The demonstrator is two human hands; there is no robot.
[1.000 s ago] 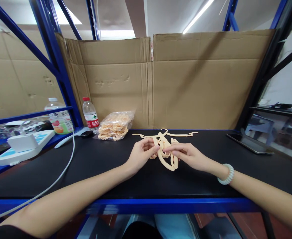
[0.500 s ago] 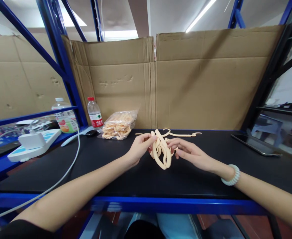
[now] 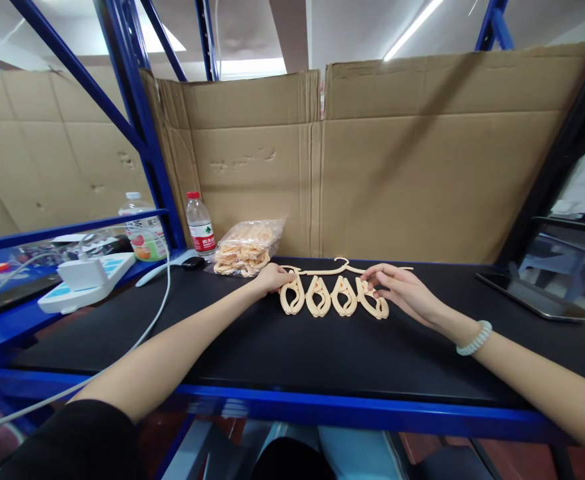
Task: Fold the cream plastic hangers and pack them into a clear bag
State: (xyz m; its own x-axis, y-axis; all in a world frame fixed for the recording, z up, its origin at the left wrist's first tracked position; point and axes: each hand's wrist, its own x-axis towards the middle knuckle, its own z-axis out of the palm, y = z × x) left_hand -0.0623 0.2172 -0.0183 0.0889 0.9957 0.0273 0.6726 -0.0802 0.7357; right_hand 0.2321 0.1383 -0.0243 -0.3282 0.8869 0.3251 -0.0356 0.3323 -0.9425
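Bag (image 3: 247, 249) between bottle (image 3: 201, 230) and left fingers (image 3: 282, 275)

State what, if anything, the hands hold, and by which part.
Left hand touches leftmost folded hanger at upper side; right hand, rightmost folded hanger at top. Actual grip: cannot tell.

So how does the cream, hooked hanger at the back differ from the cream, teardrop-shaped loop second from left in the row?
The cream, hooked hanger is spread wide, while the cream, teardrop-shaped loop is compact. The hanger lies farther back; the loop is nearer the person. The bare right hand hides part of the hanger, while neither hand covers the loop. Both are cream and lie on the flat black tabletop.
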